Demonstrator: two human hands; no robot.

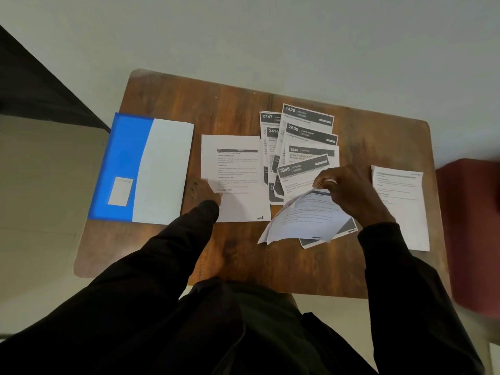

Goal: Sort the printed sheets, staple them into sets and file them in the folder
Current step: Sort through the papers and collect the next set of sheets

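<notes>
Brown wooden desk (pixel 243 109), seen from above by the head camera. Blue folder (pixel 124 163) lay at the desk's left end, its near-left corner overhanging the edge. A white panel (pixel 165 171) covered the folder's right half and a small white label (pixel 120 191) sat on the blue part.

Single printed sheet (pixel 235 169) lay flat just right of the folder, text side up. Left hand (pixel 203 189) rested on that sheet's lower left margin. The hand was blurred; the fingers appeared released and fairly straight, touching the paper without gripping it.

Fanned pile (pixel 305 142) of printed sheets lay right of centre, overlapping one another and touching the single sheet's right edge. Dark header bars read 1426, 2747, 3414, 2659 and 2946.

Right hand (pixel 349 190) was at the near end of the pile. Its fingers and thumb pinched the upper edge of a few curled sheets (pixel 311 217), which bowed up off the desk and drooped toward the person.

One more printed sheet (pixel 400 207) lay flat by itself near the desk's right edge, apart from the pile. Both arms were in black sleeves. Blurred dark-red object (pixel 470 231) stood beside the desk on the right; it could not be identified.
</notes>
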